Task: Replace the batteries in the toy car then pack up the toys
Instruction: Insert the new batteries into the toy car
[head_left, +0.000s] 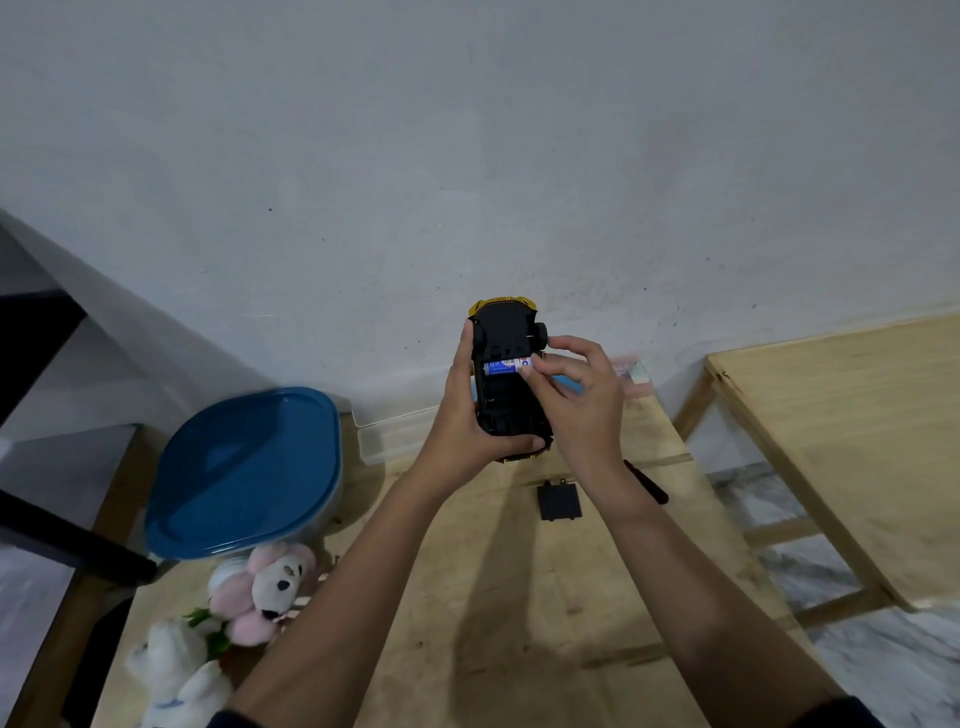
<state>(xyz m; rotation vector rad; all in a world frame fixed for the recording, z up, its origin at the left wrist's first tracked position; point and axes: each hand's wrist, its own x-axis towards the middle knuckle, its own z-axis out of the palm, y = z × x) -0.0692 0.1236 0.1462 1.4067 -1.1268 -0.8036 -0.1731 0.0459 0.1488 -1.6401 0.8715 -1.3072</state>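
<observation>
So the toy car (511, 405) was held belly-up over a pale wooden table (519, 597), in front of a plain grey-white wall (467, 156) with a few scuffs on it. Way off to the car's left was some dark frame (57, 551), couldn't say what exactly. Closer in, still left of the car, sat a tub with a blue lid (244, 467); I couldn't tell if it was on the table or just beside it. Below-left of the car, two plush toys lay touching each other near the table's edge, a white one (176, 680) and a pink one (265, 587). A clear plastic bin (379, 436) sat just left of the car, against the wall.

The left hand (467, 415) was wrapped round the car's left side, thumb hooked across its near end. The hatch on the bottom was open, with a blue battery (503, 367) lying across the slot. The right hand (582, 395) pinched that battery's right end between thumb and forefinger, the other fingers loosely curled.

On the table below the car lay a small black cover (560, 500), and to its right a black stick-like tool (647, 482), partly hidden by the right wrist. Right of the car stood a second wooden table (831, 441), apart from the first, with mottled stone floor (909, 649) showing in the gap and beneath it.
</observation>
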